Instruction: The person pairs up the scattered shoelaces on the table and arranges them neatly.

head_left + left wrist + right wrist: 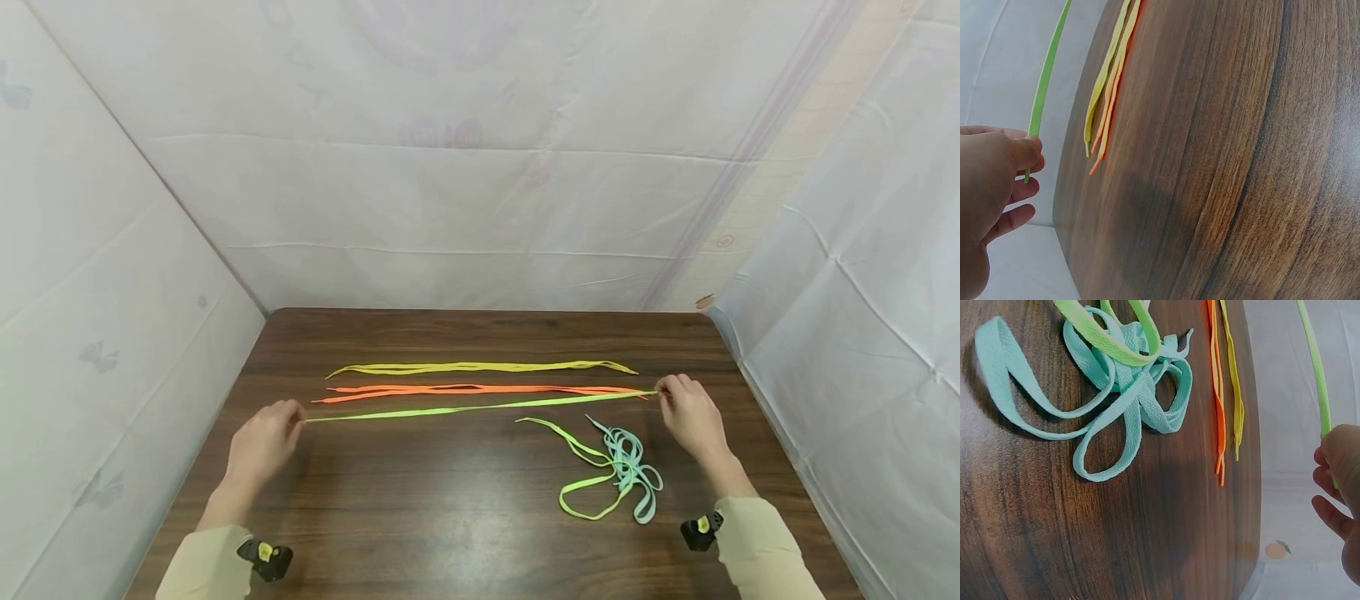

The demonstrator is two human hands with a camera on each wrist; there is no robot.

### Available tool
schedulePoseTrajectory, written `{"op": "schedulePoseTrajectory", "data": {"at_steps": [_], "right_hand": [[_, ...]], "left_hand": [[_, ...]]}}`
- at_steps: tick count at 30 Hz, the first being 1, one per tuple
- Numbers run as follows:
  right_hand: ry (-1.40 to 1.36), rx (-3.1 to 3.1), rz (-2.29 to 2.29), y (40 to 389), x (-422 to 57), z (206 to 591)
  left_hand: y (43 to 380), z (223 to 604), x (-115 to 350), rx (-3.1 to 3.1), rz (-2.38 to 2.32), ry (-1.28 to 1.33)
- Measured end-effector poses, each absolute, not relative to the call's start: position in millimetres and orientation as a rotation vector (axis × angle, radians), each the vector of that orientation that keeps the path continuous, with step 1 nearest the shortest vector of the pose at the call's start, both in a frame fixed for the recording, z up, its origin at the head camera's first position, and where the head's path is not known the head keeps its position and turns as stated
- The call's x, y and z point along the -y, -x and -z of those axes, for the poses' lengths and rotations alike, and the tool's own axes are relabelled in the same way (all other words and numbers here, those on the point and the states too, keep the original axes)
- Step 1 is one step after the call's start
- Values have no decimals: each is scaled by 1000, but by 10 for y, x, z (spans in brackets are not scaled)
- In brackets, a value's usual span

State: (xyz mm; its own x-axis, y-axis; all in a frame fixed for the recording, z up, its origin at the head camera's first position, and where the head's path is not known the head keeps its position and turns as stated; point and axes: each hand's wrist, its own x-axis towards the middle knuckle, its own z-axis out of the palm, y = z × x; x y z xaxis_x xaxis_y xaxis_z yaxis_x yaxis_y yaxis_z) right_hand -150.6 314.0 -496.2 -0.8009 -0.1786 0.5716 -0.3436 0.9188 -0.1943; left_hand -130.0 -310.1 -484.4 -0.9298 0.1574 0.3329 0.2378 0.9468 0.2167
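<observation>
Head view: the left hand [264, 442] at 9 o'clock and right hand [692, 414] at 3 o'clock each pinch one end of the taut green lace [457, 409], suspended above the table [412, 517]. From its midpoint, orange strands [480, 388] and yellow strands [480, 366] lie at 12 o'clock; loose green lace [1110, 347] overlaps mint lace [1133, 419] at 4 o'clock.

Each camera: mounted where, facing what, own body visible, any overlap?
Head: head-worn, facing forward and down over brown wood-grain table; left hand, right hand, cream sleeves show.
Left wrist: worn there, facing its work; only left hand shows, pinching flat green lace.
Right wrist: likewise; only right hand shows, pinching that lace's other end.
Wrist views share flat orange laces and yellow laces.
</observation>
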Motion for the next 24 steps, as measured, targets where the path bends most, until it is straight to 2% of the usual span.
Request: {"op": "schedulePoseTrajectory", "data": {"at_steps": [24], "right_hand": [[-357, 2674, -437, 1623, -3175, 5176]], "left_hand": [[1587, 5017, 3085, 2843, 372, 276]]}}
